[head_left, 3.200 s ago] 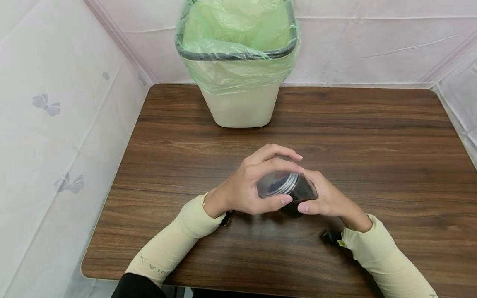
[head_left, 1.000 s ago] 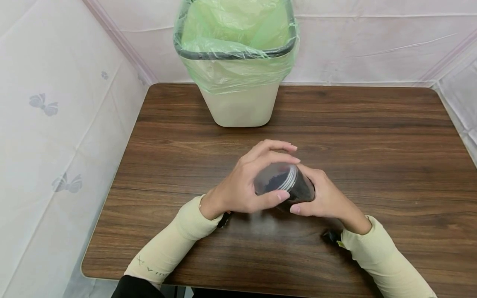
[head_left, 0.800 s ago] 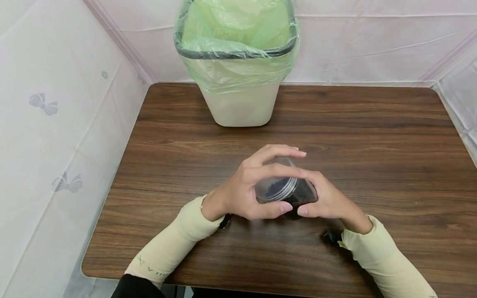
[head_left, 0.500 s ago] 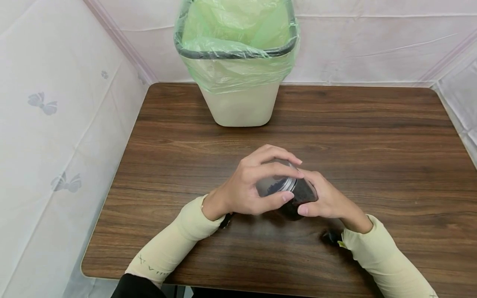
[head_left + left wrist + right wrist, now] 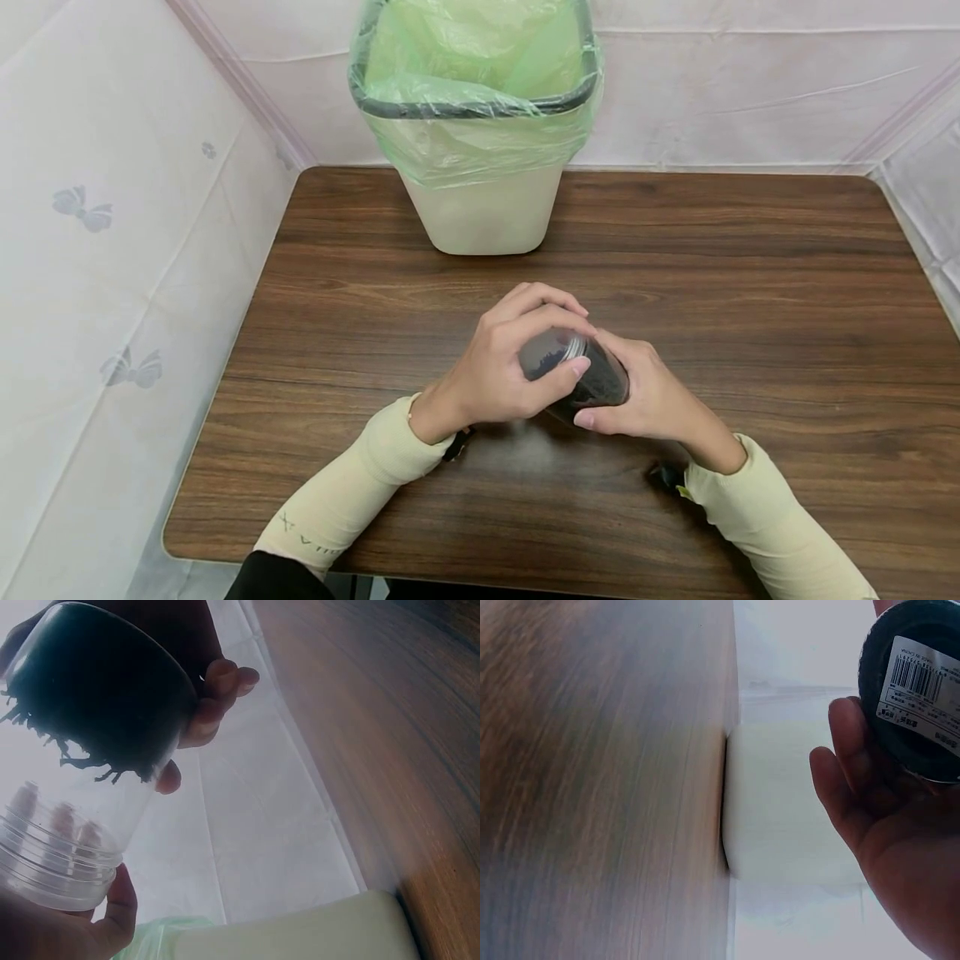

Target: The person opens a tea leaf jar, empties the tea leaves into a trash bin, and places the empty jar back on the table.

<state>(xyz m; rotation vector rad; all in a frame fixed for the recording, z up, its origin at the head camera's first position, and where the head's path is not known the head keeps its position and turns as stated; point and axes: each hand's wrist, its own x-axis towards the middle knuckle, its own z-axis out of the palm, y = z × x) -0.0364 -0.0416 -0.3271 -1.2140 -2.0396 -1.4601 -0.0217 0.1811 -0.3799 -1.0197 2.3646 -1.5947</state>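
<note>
A clear plastic jar point(image 5: 602, 382) part filled with dark, shredded-looking stuff is held tilted above the table, its clear screw lid point(image 5: 542, 353) facing left. My left hand point(image 5: 504, 358) curls its thumb and fingers round the lid. Round the body near the base, my right hand point(image 5: 651, 392) grips the jar. In the left wrist view the dark contents point(image 5: 105, 690) lie at the base end, and ridged rings point(image 5: 60, 859) show by the lid. A white barcode label point(image 5: 922, 690) is stuck on the jar's base in the right wrist view.
Beyond the hands, a cream waste bin point(image 5: 487, 221) with a dark rim and green bag liner point(image 5: 480, 146) stands at the back of the brown wooden table point(image 5: 750, 292). Pale patterned sheeting point(image 5: 127, 275) hangs at the left and behind.
My left fingers have loosened and closed round the lid again, turning back and forth against it. The jar has tipped slightly and shifted a little left, with my right hand keeping its grip.
</note>
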